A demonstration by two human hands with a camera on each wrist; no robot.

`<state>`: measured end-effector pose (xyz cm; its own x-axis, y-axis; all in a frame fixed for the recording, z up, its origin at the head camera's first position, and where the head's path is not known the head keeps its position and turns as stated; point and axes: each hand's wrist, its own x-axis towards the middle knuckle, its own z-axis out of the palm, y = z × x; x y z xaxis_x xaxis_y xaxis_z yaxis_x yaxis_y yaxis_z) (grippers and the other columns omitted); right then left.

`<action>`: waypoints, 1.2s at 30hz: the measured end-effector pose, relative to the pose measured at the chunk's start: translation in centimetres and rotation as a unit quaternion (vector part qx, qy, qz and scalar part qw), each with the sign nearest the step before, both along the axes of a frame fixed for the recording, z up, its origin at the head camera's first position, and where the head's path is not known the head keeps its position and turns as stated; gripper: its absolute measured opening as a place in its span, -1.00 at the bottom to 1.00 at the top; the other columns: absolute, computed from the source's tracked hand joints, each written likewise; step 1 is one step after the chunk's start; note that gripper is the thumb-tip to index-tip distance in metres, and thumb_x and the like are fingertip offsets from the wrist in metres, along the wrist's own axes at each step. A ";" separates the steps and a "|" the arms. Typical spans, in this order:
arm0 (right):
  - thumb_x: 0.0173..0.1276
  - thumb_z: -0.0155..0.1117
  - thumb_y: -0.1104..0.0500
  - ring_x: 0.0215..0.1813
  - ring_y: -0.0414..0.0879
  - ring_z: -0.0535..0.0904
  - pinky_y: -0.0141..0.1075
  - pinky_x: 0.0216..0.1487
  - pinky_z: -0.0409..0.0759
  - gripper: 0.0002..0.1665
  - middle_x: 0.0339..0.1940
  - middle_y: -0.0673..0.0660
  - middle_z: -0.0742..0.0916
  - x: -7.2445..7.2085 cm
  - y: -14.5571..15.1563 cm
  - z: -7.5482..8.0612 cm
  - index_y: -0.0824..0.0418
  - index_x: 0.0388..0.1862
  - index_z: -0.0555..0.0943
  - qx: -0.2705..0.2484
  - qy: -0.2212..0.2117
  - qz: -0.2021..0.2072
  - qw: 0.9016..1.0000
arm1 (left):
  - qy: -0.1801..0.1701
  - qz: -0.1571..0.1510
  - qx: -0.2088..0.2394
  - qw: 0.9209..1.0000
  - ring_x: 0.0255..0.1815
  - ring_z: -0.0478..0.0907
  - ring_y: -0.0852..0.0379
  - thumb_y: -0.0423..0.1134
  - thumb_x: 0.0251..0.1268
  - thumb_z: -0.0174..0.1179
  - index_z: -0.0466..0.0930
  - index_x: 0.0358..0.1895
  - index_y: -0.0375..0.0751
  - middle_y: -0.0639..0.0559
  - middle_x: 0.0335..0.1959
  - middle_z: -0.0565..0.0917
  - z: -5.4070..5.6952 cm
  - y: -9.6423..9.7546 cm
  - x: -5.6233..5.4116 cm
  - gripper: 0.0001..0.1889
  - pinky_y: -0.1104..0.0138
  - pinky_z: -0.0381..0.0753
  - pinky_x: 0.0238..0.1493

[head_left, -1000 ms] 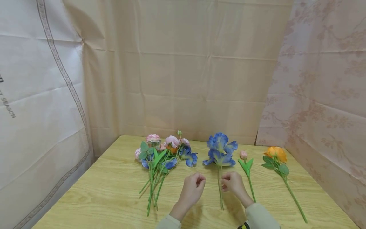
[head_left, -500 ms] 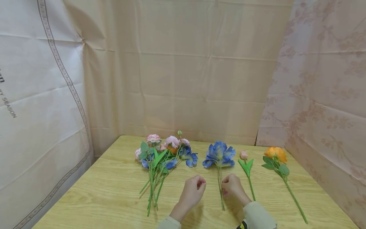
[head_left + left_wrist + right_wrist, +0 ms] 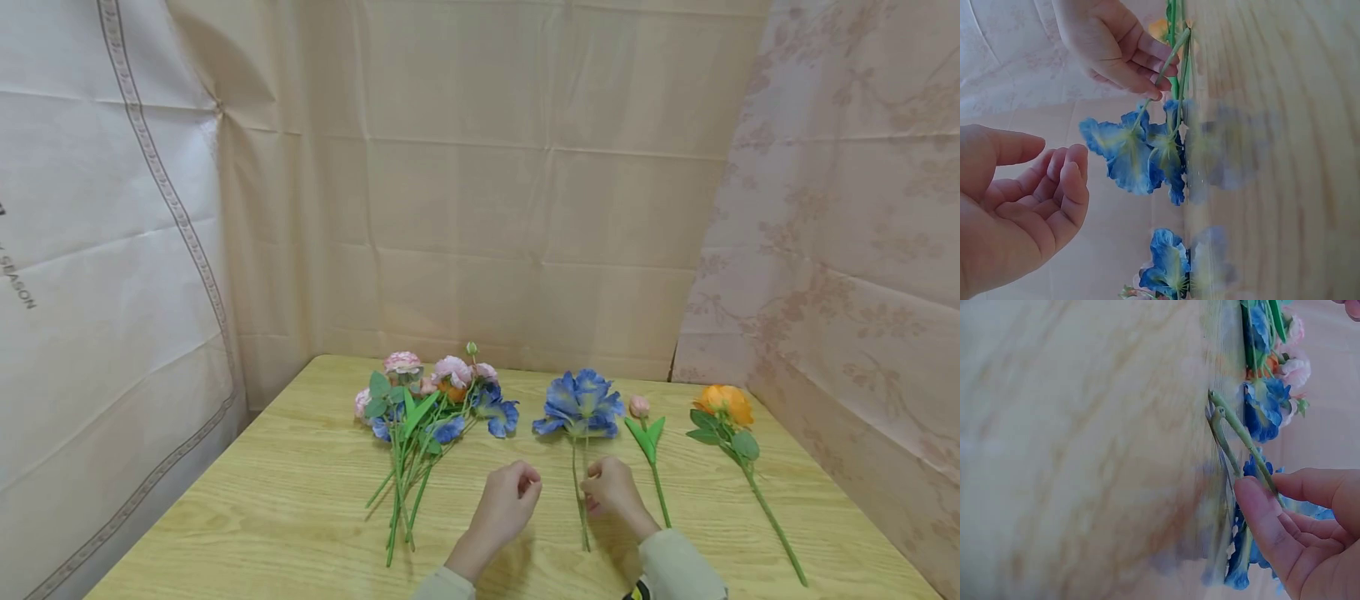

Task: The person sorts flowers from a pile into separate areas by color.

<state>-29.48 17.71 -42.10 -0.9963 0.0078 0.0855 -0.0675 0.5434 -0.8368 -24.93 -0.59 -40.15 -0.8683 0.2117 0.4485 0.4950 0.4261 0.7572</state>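
I see my right hand point(image 3: 611, 492) with its grip pinched on the stem of a blue flower point(image 3: 581, 404), whose bloom lies on the tabletop point(image 3: 262, 508) between the bunch of mixed flowers point(image 3: 431, 400) and the pink bud point(image 3: 639, 407). My left hand point(image 3: 506, 500) hovers just beside (fingers loosely curled, grasping nothing). An orange rose point(image 3: 723, 404) lies far right.

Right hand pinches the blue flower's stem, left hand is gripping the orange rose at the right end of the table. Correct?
Not quite. The left hand holds nothing; it hovers loosely curled beside the blue flower, as the left wrist view shows. The right hand does pinch that stem. The orange rose lies untouched.
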 end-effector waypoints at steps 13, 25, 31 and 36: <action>-0.03 -0.03 0.55 -0.83 -0.08 0.46 -0.25 -0.74 0.51 -0.77 -0.87 0.16 0.51 0.1 1.0 -0.5 0.39 -0.79 0.36 0.038 -0.014 0.010 0.999 | 0.006 -0.006 -0.028 1.000 -0.62 0.29 0.33 -0.42 0.12 0.10 0.52 -0.43 -0.29 0.19 -0.66 0.40 -0.5 0.1 -0.3 -0.96 0.46 0.35 -0.54; -0.03 0.03 0.50 -0.86 -0.17 0.39 -0.26 -0.76 0.49 -0.69 -0.90 0.10 0.46 0.1 1.1 -0.5 0.31 -0.87 0.31 0.021 -0.024 0.000 0.999 | 0.005 -0.009 -0.043 0.999 -0.59 0.31 0.34 -0.40 0.12 0.10 0.53 -0.43 -0.29 0.21 -0.64 0.40 -0.6 0.1 -0.3 -0.96 0.46 0.36 -0.51; 0.08 0.13 0.41 -0.84 -0.18 0.41 -0.27 -0.76 0.48 -0.67 -0.87 0.08 0.46 0.2 1.2 -0.5 0.34 -0.83 0.35 0.026 -0.025 -0.005 0.999 | 0.000 -0.001 -0.061 0.998 -0.58 0.34 0.32 -0.39 0.13 0.10 0.53 -0.43 -0.26 0.19 -0.62 0.43 -0.5 -0.4 -0.4 -0.95 0.45 0.38 -0.50; 0.13 0.14 0.37 -0.82 -0.17 0.44 -0.29 -0.74 0.49 -0.73 -0.81 0.10 0.49 0.5 1.4 -0.3 0.35 -0.73 0.39 0.035 -0.037 -0.008 0.999 | 0.017 0.047 -0.102 0.994 -0.53 0.41 0.25 -0.41 0.13 0.11 0.57 -0.43 -0.28 0.12 -0.57 0.50 0.7 -2.3 -0.7 -0.94 0.41 0.42 -0.48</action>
<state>-28.98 19.14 -42.39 -0.9997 0.0209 0.0119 0.0031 0.6010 -0.7992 -25.62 -2.88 -39.41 -0.8734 0.2204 0.4343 0.4702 0.6139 0.6341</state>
